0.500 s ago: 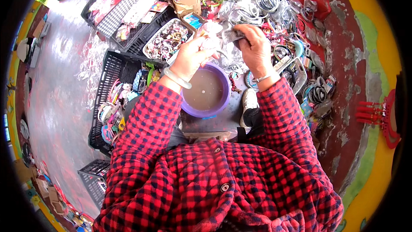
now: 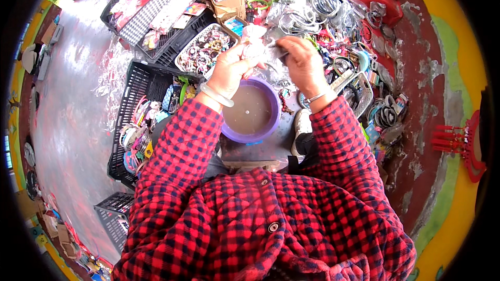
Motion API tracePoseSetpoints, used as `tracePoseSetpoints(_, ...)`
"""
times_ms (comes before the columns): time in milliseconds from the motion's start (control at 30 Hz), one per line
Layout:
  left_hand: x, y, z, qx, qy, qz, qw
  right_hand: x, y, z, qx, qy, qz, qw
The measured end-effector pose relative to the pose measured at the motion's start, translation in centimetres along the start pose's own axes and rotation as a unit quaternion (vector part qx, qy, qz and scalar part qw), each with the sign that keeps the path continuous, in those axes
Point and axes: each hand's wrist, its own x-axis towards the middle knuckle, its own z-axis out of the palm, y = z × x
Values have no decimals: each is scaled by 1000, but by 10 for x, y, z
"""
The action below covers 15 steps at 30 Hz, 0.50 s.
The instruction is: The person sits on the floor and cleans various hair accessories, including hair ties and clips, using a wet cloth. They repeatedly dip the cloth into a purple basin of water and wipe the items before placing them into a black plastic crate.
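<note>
My left hand (image 2: 229, 70) is closed around a pale pinkish-white item (image 2: 253, 41), overexposed, so its kind cannot be made out. Facing it, my right hand (image 2: 304, 66) pinches a dark grey cloth (image 2: 282, 52), mostly hidden behind the fingers. The cloth is close to the pale item; whether they touch I cannot tell. Below both hands stands a round purple basin (image 2: 249, 138) of murky grey-brown water (image 2: 245, 105), with one small white speck in it.
White baskets of small trinkets (image 2: 205, 47) and hair accessories (image 2: 359, 93) flank the hands. A black crate (image 2: 121, 125) of headbands stands left. Beyond lie bagged hoops (image 2: 317, 5) and an open cardboard box (image 2: 232, 6). My shoe (image 2: 302, 125) is right of the basin.
My right hand has turned and shifted slightly down and left, bringing the grey cloth lower. Less of the cloth shows now. My left hand still holds the pale item.
</note>
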Motion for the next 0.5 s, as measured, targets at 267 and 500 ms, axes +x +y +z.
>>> tracePoseSetpoints(267, 1, -20, -2, 225, 13, 210, 951, 3, -46, 7, 96, -39, -101, 990)
tracePoseSetpoints(500, 3, -7, 3, 183, 50, 144, 971, -2, -5, 8, -8, -54, -5, 998)
